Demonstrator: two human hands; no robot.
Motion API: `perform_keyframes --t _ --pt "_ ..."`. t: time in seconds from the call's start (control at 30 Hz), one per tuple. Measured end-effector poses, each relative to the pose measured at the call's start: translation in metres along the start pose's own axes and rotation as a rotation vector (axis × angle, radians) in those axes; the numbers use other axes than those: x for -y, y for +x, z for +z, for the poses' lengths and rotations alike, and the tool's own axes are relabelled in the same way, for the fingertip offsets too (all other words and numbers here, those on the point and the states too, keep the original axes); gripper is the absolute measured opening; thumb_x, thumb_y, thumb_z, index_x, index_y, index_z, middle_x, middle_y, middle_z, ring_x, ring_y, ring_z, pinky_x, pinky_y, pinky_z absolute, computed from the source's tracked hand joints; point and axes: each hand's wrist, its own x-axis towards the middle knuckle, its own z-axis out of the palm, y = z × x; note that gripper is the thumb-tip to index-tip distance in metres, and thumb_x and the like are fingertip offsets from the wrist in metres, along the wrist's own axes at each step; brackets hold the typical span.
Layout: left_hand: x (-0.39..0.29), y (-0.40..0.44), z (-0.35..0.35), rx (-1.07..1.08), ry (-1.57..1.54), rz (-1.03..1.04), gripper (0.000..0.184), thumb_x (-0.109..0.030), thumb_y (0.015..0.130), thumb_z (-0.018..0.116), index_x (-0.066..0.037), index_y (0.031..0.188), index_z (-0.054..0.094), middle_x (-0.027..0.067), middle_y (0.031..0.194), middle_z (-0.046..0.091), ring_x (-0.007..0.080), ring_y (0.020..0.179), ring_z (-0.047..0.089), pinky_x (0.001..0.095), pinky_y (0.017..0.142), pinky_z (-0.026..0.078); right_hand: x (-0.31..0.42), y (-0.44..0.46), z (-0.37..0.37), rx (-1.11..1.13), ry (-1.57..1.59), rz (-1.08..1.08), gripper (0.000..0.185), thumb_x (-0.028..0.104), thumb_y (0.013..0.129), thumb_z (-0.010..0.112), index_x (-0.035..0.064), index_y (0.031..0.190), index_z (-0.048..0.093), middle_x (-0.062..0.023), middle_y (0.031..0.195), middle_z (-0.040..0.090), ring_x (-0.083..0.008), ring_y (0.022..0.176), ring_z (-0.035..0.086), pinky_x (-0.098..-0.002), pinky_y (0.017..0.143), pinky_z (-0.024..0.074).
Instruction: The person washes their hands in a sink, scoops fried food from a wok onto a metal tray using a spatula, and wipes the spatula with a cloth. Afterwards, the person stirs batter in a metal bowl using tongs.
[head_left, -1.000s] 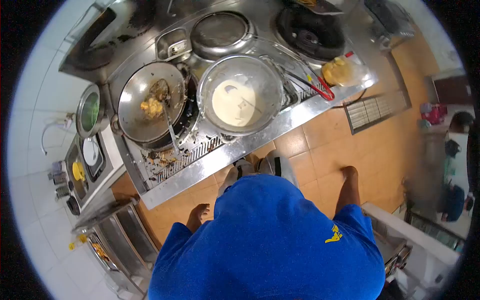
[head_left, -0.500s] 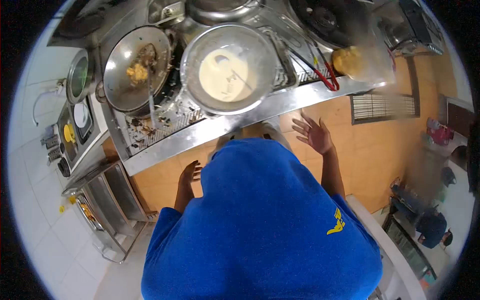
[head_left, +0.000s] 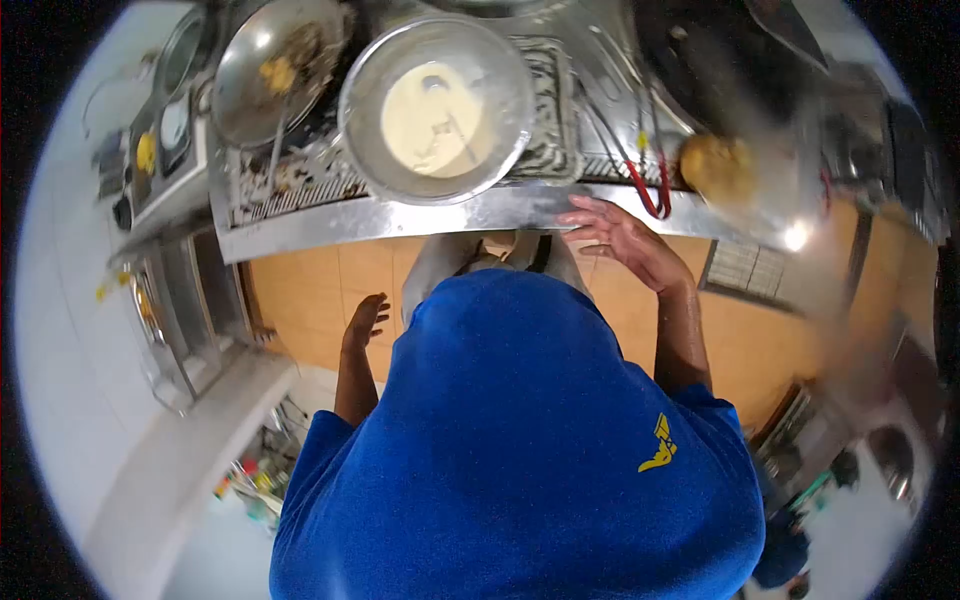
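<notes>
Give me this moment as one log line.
right hand: open, empty, near counter edge | left hand: empty, away from counter edge | bowl: pale mixture inside | red-handled tongs: right of bowl

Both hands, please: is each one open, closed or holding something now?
Left hand: open, loosely curled, holding nothing.
Right hand: open, holding nothing, near the steel counter edge; whether it touches cannot be told.

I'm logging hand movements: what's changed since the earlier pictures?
The right hand has risen from the person's side, forward to near the counter edge, holding nothing. The left hand stays low, apparently empty; the bowl, wok and red-handled tongs stay put.
</notes>
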Motion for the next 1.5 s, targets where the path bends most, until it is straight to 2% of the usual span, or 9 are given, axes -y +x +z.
perform_keyframes --t 0.33,0.57,0.63,0.73,0.83,1.1,1.2,1.27,1.5 --pt "0.182 0.047 0.06 -0.152 -0.415 -0.082 0.042 -0.043 0.081 0.044 -0.016 0.113 0.045 0.0047 0.11 0.053 0.0202 0.096 0.05 0.0425 0.079 0.035 0.091 0.075 -0.009 -0.282 -0.864 -0.153 0.033 0.029 0.085 0.048 0.007 0.11 0.051 -0.0048 0.096 0.057 -0.0122 0.087 0.051 -0.0278 0.076 0.0395" --pt "0.215 0.074 0.032 -0.141 -0.555 -0.045 0.04 -0.041 0.082 0.044 -0.016 0.113 0.046 0.0045 0.109 0.054 0.0198 0.095 0.05 0.0421 0.078 0.036 0.085 0.086 0.038 -0.519 -1.118 -0.2 0.027 0.021 0.082 0.055 0.0054 0.105 0.055 -0.003 0.081 0.058 -0.01 0.072 0.052 -0.0235 0.065 0.0413" --pt "0.214 0.1 0.011 -0.115 -0.564 -0.017 0.04 -0.041 0.082 0.044 -0.016 0.113 0.046 0.0044 0.109 0.054 0.0197 0.095 0.05 0.042 0.078 0.036 0.074 0.074 0.023 -0.815 -0.971 -0.292 0.035 0.025 0.077 0.06 0.0055 0.105 0.054 -0.0052 0.083 0.059 -0.0148 0.072 0.055 -0.0274 0.065 0.043" --pt "0.206 0.144 -0.026 -0.089 -0.569 0.048 0.039 -0.04 0.082 0.044 -0.016 0.112 0.046 0.0043 0.109 0.054 0.0196 0.094 0.051 0.0419 0.078 0.036 0.02 0.048 -0.06 -1.252 -1.657 -0.177 0.049 0.033 0.068 0.066 0.0056 0.106 0.052 -0.0109 0.087 0.059 -0.0238 0.076 0.058 -0.0328 0.067 0.0443" --pt "0.189 0.192 -0.069 -0.091 -0.621 0.159 0.038 -0.04 0.082 0.043 -0.016 0.112 0.046 0.0042 0.108 0.054 0.0194 0.094 0.051 0.0417 0.077 0.036 -0.013 0.03 -0.067 -1.276 -1.834 0.136 0.056 0.042 0.066 0.064 0.008 0.109 0.051 -0.0184 0.093 0.056 -0.0329 0.087 0.055 -0.0403 0.073 0.0436" --pt "0.139 0.245 -0.146 0.062 -0.394 0.261 0.032 -0.035 0.083 0.045 -0.015 0.108 0.048 0.0038 0.107 0.055 0.0189 0.089 0.053 0.0367 0.073 0.04 -0.054 0.034 -0.081 -1.481 -1.581 0.122 0.066 0.039 0.059 0.069 0.003 0.11 0.048 -0.0211 0.094 0.056 -0.0374 0.089 0.053 -0.0434 0.078 0.0415" --pt "0.143 0.24 -0.166 0.064 -0.318 0.226 0.034 -0.035 0.082 0.047 -0.015 0.109 0.048 0.0038 0.107 0.055 0.0187 0.09 0.054 0.036 0.072 0.04 -0.074 0.013 -0.094 -1.242 -1.818 -0.414 0.064 0.042 0.06 0.069 0.0018 0.105 0.049 -0.0212 0.094 0.056 -0.0394 0.085 0.053 -0.0414 0.074 0.0429" --pt "0.14 0.211 -0.18 0.039 -0.251 0.156 0.035 -0.035 0.081 0.047 -0.015 0.11 0.047 0.0034 0.106 0.055 0.0183 0.09 0.053 0.0386 0.074 0.038 -0.059 0.01 -0.047 -1.164 -1.452 0.004 0.046 0.041 0.065 0.067 0.0009 0.085 0.058 -0.021 0.075 0.058 -0.0368 0.074 0.055 -0.0425 0.063 0.042" --pt "0.143 0.195 -0.225 -0.179 -0.301 0.211 0.03 -0.03 0.081 0.048 -0.009 0.103 0.05 0.0065 0.097 0.058 0.0199 0.083 0.054 0.0378 0.072 0.039 -0.094 -0.038 0.05 -1.408 -1.551 -0.009 0.046 0.045 0.074 0.055 0.0006 0.084 0.057 -0.0223 0.074 0.057 -0.0398 0.073 0.055 -0.045 0.061 0.0429"
